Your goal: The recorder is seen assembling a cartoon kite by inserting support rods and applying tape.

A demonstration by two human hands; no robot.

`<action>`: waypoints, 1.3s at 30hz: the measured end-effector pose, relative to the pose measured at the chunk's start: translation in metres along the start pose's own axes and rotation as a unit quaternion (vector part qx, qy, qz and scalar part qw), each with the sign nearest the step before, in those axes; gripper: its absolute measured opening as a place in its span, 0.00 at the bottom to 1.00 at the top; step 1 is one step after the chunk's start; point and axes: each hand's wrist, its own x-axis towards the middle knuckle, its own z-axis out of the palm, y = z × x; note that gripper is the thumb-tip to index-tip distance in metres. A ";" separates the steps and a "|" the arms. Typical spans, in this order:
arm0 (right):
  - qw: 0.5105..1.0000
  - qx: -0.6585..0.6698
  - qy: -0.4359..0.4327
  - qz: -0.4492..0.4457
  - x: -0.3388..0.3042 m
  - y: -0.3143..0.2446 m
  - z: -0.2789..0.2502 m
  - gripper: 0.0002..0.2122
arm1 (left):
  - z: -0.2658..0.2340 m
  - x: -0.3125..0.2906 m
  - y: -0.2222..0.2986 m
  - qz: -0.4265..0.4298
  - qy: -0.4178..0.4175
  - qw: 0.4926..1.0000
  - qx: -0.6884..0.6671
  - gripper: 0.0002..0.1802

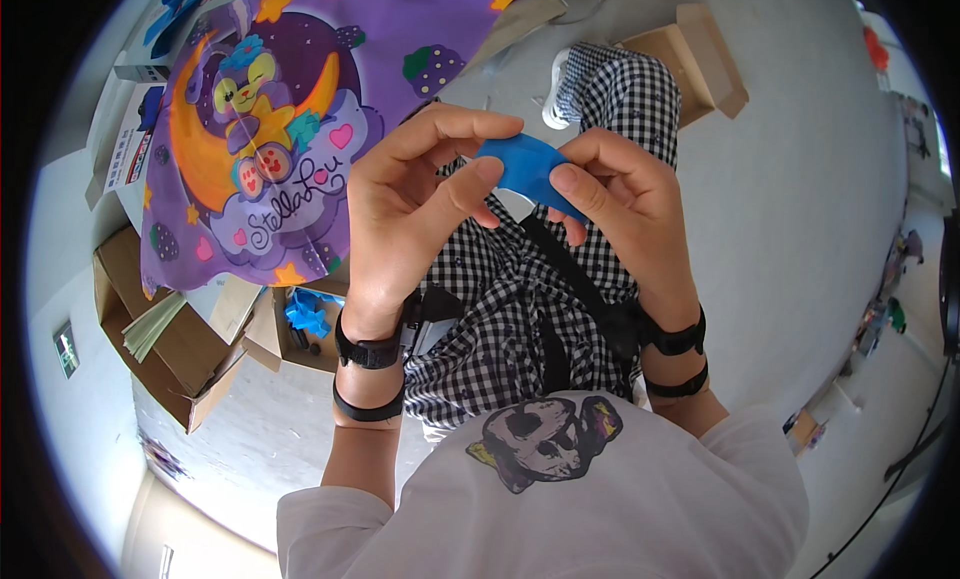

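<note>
A small, smooth, curved blue piece (527,167) is held up between my two hands, above my lap. My left hand (405,199) pinches its left end between thumb and fingers. At its right end, my right hand (625,194) grips it with the thumb on the near face and fingers behind. A pale, whitish part (514,205) shows below the blue piece; I cannot tell whether it belongs to it. The exact kind of the blue piece is not clear.
A purple cartoon-printed cloth (375,99) covers the surface at the left. Below it stand an open cardboard box (160,349) with papers and a smaller box holding crumpled blue material (308,313). Another open carton (690,59) lies beyond my knee on the grey floor.
</note>
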 end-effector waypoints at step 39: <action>0.960 -0.133 0.071 -0.236 0.003 0.017 -0.008 0.03 | 0.008 0.003 -0.021 -0.064 -0.022 0.966 -0.249 0.23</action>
